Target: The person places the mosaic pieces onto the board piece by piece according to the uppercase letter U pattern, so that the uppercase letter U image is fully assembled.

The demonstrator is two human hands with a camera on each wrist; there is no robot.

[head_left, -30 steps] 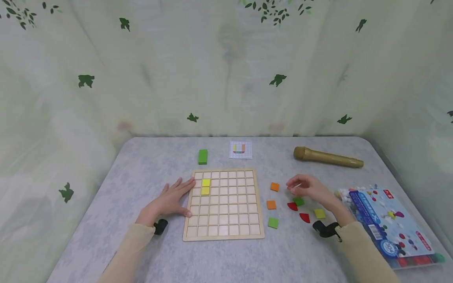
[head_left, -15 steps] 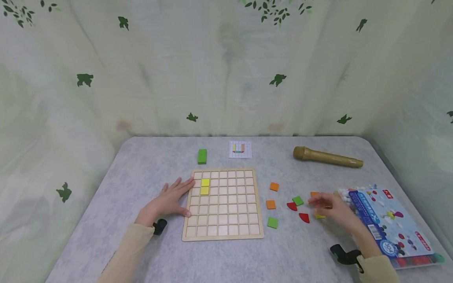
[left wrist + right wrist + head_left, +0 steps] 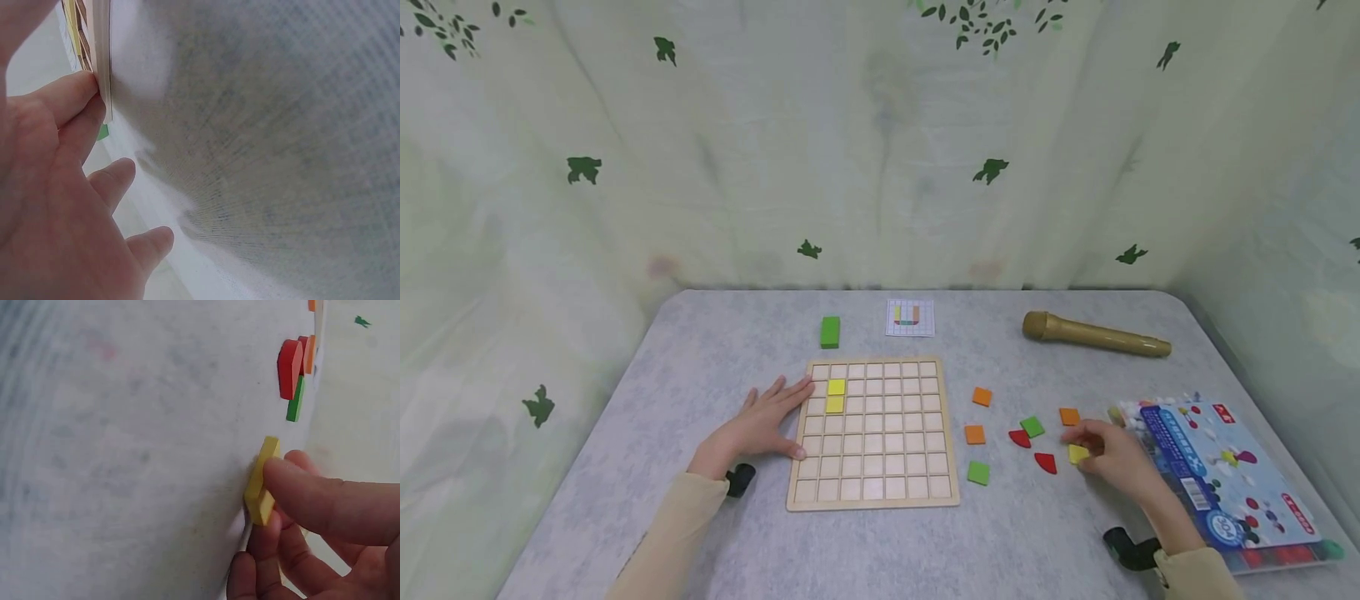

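While the left hand (image 3: 760,427) touches the wooden board (image 3: 874,442) at nine o'clock, fingers spread, I remotely watch the right hand (image 3: 1116,458) pinching a yellow tile (image 3: 255,487) off the board's three o'clock, an orange tile (image 3: 1070,417) at twelve from the yellow one.

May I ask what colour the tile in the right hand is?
The tile is yellow, seen best in the right wrist view.
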